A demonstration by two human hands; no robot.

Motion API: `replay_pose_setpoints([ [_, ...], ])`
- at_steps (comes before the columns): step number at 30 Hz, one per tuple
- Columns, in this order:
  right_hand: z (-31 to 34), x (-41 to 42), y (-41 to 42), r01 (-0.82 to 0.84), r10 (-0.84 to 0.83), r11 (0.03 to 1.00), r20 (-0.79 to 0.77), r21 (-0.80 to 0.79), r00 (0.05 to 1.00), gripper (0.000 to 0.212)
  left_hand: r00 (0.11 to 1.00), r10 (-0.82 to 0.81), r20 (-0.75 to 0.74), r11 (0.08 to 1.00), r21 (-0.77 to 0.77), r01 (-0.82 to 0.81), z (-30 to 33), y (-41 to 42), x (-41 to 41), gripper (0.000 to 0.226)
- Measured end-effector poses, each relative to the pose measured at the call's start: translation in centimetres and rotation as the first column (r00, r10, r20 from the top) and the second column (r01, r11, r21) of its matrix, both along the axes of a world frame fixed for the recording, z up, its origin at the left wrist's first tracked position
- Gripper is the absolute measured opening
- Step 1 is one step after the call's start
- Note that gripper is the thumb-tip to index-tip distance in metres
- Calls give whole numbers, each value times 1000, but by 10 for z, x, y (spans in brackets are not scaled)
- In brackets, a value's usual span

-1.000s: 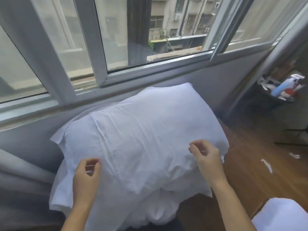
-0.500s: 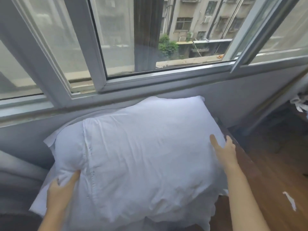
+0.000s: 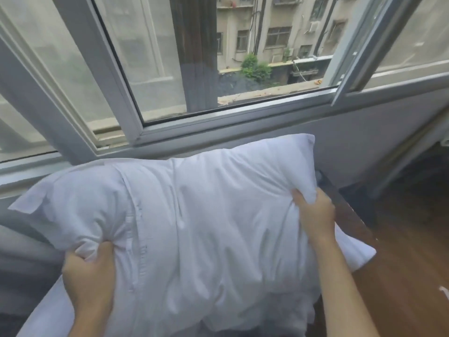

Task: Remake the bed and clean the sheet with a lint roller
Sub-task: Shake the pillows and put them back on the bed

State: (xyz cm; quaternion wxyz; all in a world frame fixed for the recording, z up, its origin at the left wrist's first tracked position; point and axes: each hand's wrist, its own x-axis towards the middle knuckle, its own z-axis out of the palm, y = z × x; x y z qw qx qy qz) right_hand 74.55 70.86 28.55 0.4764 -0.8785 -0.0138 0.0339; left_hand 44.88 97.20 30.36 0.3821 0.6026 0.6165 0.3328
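Holding the big white pillow (image 3: 206, 215) with both hands, I have it up in front of the window (image 3: 145, 69), over more white bedding (image 3: 43, 310) at the near left. My left hand (image 3: 88, 276) is at the near left corner, and its fingers (image 3: 105, 251) are curled tight, bunching up the cloth. My right hand (image 3: 315, 212) is at the right end, fingers dug into the soft edge and gripping it.

I think the pillow could slip, because I only have pinches of loose cloth and the stuffing is heavy. If one hand lets go, it might drop onto the wood floor (image 3: 401, 251) on the right and get dirty. The inside might also slide out of the open flap on the left.

The pillow's long side runs left to right, with the right end a bit farther and higher. The flap end points left.
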Motion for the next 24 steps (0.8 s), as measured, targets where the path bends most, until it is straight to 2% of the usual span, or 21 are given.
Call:
replay_pose_setpoints([
  [4, 43, -52, -22, 71, -97, 986, 172, 153, 980, 24, 988, -115, 98, 984, 144, 100, 32, -14, -1, 25],
  [7, 69, -90, -55, 171, -236, 948, 232, 268, 944, 22, 971, -201, 131, 961, 219, 170, 52, -25, -2, 25],
  [10, 90, -118, -101, 252, -346, 914, 288, 317, 893, 25, 948, -257, 188, 939, 279, 200, 72, -47, 7, 15],
  [12, 99, -136, -139, 327, -426, 888, 310, 322, 850, 28, 922, -339, 186, 917, 285, 280, 79, -70, 16, 20],
  [15, 110, -158, -196, 449, -555, 825, 347, 343, 756, 28, 862, -463, 207, 869, 296, 396, 67, -101, 40, 22],
  [18, 112, -173, -251, 546, -652, 756, 345, 361, 675, 22, 791, -593, 151, 790, 300, 535, 57, -146, 70, 28],
  [24, 88, -191, -362, 723, -800, 599, 299, 345, 521, 24, 590, -799, 114, 597, 265, 757, 52, -267, 148, 27],
])
